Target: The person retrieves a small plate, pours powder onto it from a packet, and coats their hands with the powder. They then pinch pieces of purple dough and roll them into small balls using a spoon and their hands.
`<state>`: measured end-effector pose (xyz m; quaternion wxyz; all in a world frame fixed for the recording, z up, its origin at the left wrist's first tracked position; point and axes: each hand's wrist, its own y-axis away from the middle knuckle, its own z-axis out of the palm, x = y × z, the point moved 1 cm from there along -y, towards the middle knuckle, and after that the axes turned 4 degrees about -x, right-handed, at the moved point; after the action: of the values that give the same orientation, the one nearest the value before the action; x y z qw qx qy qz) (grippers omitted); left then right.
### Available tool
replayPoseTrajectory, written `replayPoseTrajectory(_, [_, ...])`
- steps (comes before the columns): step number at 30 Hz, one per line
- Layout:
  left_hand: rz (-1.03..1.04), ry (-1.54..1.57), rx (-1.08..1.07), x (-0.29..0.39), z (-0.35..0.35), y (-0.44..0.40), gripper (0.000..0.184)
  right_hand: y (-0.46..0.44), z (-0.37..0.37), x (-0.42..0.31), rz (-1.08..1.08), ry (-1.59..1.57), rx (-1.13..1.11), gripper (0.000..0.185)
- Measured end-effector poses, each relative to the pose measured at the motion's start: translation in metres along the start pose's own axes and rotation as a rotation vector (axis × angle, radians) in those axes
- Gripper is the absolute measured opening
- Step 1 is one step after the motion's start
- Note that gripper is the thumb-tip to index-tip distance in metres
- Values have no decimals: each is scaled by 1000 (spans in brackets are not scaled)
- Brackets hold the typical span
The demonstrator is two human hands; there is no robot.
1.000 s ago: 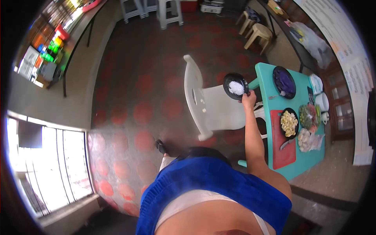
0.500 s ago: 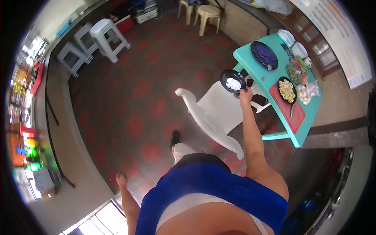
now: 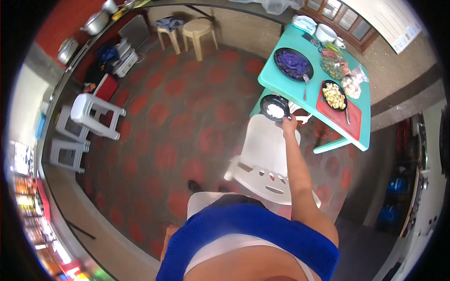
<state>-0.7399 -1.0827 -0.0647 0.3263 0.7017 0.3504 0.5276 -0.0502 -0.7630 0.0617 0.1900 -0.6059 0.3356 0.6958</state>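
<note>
My right hand (image 3: 289, 124) is closed on the edge of a small black bowl (image 3: 269, 102) with a white substance (image 3: 275, 111) in it. The bowl is above the far end of a white plastic chair (image 3: 265, 143), beside the turquoise table (image 3: 286, 86). On that table lie a black plate of purple food (image 3: 293, 63) with a spoon (image 3: 305, 86), and a red board (image 3: 349, 112) bearing a knife (image 3: 348, 116) and a dark dish of pale chopped pieces (image 3: 334, 96). My left hand (image 3: 171, 230) hangs low at my left side, its fingers too small to make out.
Plastic bags of vegetables (image 3: 332, 68) and a white pot (image 3: 325, 33) stand at the table's back. Grey stools (image 3: 96, 114) are at the left, beige stools (image 3: 198, 30) by the far wall. The chair's backrest (image 3: 267, 182) is right before my body.
My view has turned to the right, so the table appears higher and the stools farther left. My right hand still holds the bowl. My left hand, unseen at first, now shows near my side.
</note>
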Motion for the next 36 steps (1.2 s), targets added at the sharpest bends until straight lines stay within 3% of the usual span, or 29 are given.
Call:
replayPoseTrajectory(4, [-46, -326, 15, 39, -56, -39, 15, -35, 32, 5, -4, -102, 115, 40])
replayPoseTrajectory(8, [30, -641, 4, 120, -133, -98, 11, -69, 74, 6, -5, -127, 286, 45])
replayPoseTrajectory(10, [182, -886, -33, 182, -173, -134, 10, -78, 90, 9, -4, -158, 359, 47])
replayPoseTrajectory(14, [707, -1381, -105, 350, -217, -223, 8, -92, 115, 10, 1, -243, 456, 49])
replayPoseTrajectory(15, [649, -1239, -115, 392, -215, -250, 8, -96, 120, 15, -4, -266, 478, 49])
replayPoseTrajectory(16, [397, -816, -38, 433, -213, -271, 8, -98, 124, 21, -6, -288, 504, 49])
replayPoseTrajectory(17, [143, -392, 35, 479, -199, -296, 8, -102, 127, 23, -8, -282, 529, 49])
replayPoseTrajectory(19, [283, -336, -49, 556, -163, -343, 7, -111, 128, 28, -13, -286, 589, 48])
replayPoseTrajectory(21, [388, -536, -129, 638, -98, -356, 13, -117, 132, 26, -4, -290, 624, 47])
replayPoseTrajectory(25, [690, -613, -370, 739, 47, -407, 30, -133, 123, 2, -15, -229, 662, 46])
replayPoseTrajectory(28, [819, -642, -535, 783, 140, -377, 32, -161, 98, -15, -76, -200, 707, 44])
replayPoseTrajectory(31, [750, -689, -700, 789, 197, -397, 37, -179, 79, -20, -33, -34, 778, 42])
replayPoseTrajectory(34, [581, -664, -764, 802, 238, -399, 45, -188, 70, -20, -85, -19, 820, 42])
replayPoseTrajectory(36, [432, -777, -652, 818, 265, -382, 64, -199, 59, -10, 3, -133, 817, 41])
